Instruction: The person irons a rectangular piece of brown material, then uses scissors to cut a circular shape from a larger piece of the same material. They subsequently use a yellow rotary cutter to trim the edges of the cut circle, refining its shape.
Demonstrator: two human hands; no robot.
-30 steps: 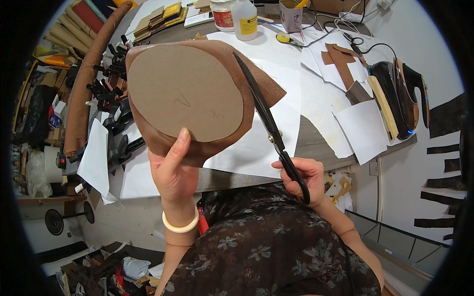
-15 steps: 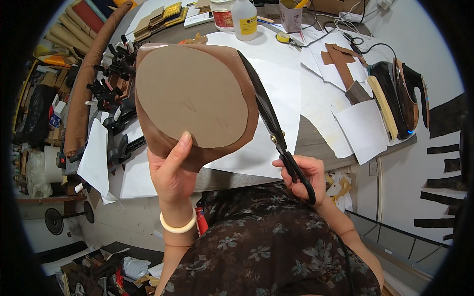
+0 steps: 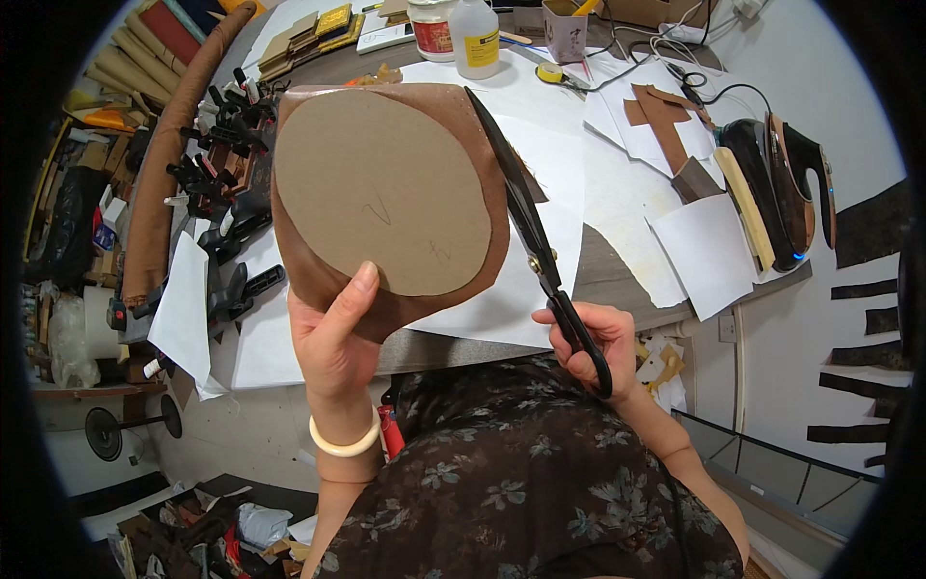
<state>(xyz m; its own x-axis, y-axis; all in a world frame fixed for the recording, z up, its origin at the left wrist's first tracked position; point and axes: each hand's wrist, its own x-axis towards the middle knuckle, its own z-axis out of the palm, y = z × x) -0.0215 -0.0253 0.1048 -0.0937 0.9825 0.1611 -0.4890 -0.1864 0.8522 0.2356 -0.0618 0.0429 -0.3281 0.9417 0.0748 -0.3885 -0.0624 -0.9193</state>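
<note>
Over a grey wood-grain table (image 3: 625,275), a brown leather piece (image 3: 311,275) is being gripped at its lower edge by the bare left hand (image 3: 333,344), whose fingers are being hidden behind it. A flat, grey-brown, rounded board (image 3: 386,193) is being pressed against the leather's face by the thumb at its lower rim. Long black metal scissors (image 3: 551,280) are being held by the handles in the right hand (image 3: 610,340), the blades being aligned along the leather's right edge.

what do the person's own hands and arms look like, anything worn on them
The left hand is ungloved, with a smooth cream bangle around its wrist. The right hand is ungloved too, its wrist unadorned. No sleeve covers the visible forearms.
</note>
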